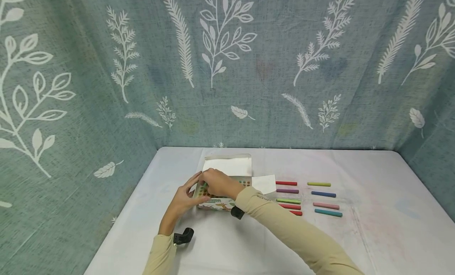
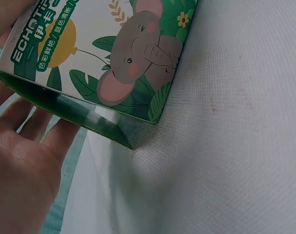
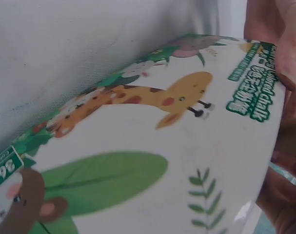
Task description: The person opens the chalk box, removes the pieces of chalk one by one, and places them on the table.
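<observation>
A printed cardboard box of coloured chalk (image 1: pixel 217 204) lies on the table, with rows of round chalk ends (image 1: pixel 246 183) showing in its open top. My left hand (image 1: pixel 183 199) grips the box's left end, thumb at the front and fingers round the far side. In the left wrist view an elephant picture and a green edge flap (image 2: pixel 84 114) show beside that hand. Over the left part of the chalk rows, my right hand (image 1: pixel 220 183) bends its fingers down into the box. Its fingertips are hidden, so whether they pinch a chalk cannot be told.
White flaps stand out from the box, one at the back (image 1: pixel 227 166) and one at the right (image 1: pixel 264 184). Right of it lie two columns of chalk sticks, among them a red (image 1: pixel 286 183), a blue (image 1: pixel 323 194) and a teal one (image 1: pixel 328 213). A leaf-patterned curtain (image 1: pixel 227 101) hangs behind the table.
</observation>
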### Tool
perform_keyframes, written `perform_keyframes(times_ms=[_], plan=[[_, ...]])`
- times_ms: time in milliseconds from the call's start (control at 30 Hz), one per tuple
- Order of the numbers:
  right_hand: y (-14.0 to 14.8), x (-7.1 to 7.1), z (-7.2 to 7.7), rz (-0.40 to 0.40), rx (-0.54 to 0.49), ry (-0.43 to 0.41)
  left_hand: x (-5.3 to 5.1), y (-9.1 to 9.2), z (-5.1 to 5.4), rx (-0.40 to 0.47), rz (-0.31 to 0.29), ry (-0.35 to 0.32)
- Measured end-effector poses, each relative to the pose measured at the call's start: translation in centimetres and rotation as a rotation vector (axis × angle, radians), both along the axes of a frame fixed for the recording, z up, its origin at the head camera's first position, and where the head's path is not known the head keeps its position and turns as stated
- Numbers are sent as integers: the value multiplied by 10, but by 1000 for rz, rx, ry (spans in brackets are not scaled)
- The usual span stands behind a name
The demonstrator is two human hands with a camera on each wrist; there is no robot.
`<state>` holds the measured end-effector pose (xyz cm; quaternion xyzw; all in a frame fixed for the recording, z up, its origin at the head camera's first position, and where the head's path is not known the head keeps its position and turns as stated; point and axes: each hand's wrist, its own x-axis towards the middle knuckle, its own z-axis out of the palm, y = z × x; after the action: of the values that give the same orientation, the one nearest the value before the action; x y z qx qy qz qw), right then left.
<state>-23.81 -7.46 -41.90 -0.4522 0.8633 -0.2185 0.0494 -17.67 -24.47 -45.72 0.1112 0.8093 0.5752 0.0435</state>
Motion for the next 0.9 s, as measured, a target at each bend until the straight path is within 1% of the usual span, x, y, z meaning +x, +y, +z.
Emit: perform_keyframes(times_ms=[67,200,367,567,667,800,900], plan=[[0,1,0,-2,-9,14,3,2,6,-7,-2,1],[-1,1,0,-8,-25,15,4,3,10,-15,6,-8],[-2,-1,0,-31,-32,-15,3,3,9,-6,17,-22],[-2,-4,1,-62,-49,-46,3,4,8,-17,31,-29],[-2,-4,1,-54,-107,-55,3,4,7,-14,34,-30],[2,-4,1,-30,-183,-43,4,4,6,-3,28,-29],[5,-5,5,-10,-223,-50,4,4,6,-8,28,-32]])
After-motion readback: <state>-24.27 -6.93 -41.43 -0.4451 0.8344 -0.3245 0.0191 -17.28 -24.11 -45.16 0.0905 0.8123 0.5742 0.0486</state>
